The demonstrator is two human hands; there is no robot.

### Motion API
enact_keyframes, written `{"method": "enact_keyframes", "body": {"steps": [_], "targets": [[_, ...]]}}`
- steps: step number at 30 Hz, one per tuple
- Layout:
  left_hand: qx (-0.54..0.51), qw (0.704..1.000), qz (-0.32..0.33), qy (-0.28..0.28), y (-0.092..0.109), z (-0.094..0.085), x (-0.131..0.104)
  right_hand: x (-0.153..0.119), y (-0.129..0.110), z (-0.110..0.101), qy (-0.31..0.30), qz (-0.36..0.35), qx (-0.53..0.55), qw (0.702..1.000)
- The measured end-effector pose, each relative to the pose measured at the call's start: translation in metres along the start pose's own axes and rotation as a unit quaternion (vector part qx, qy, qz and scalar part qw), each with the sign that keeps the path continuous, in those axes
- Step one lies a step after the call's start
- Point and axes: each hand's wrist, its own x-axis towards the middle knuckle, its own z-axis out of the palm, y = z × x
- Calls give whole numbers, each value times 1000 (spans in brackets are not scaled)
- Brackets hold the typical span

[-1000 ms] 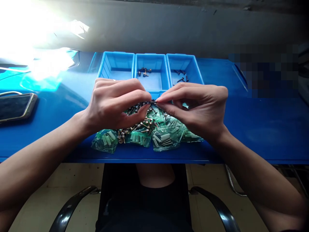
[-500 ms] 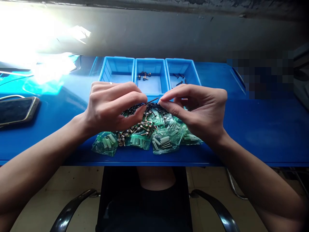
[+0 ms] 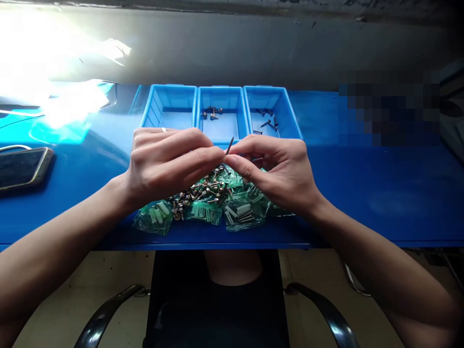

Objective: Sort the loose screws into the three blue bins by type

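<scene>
A dark screw stands tilted, point up, between the fingertips of both hands. My left hand is closed, its fingertips at the screw's lower end. From the other side my right hand pinches the same end with thumb and forefinger. Below the hands lie a heap of short brass-coloured screws and green clear packets holding white plugs and screws. Behind are three blue bins: the middle bin holds several brass-coloured screws, the right bin several dark ones, and no parts show in the left bin.
A phone with a cable lies on the blue table at the left. Brightly lit clear bags are behind it. The table's front edge runs just beyond my lap, and a grey wall rises behind the bins.
My right hand has moved left and its fingertips now meet my left hand's. The screw has turned from nearly level to steeply upright. The view has shifted slightly.
</scene>
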Motion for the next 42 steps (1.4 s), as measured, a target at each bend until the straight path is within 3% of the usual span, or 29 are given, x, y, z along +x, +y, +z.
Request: {"method": "enact_keyframes", "body": {"steps": [7,11,14,22,31,42], "targets": [[9,999,33,-3,-6,-6,2,2,-1,-5,21,-5,-38,999],[-9,1000,-2,9,-6,-5,2,3,0,-9,-19,-56,-109,992],[-18,1000,10,1,-7,-1,0,3,0,-9,-36,-61,-111,991],[-25,999,-10,-29,-5,3,-4,2,-2,-5,7,-39,-90,995],[-25,999,4,-33,-10,0,-4,1,2,-5,27,-143,-193,970],[-16,999,17,-23,-8,-1,-1,1,0,-8,36,-142,-204,968]]}}
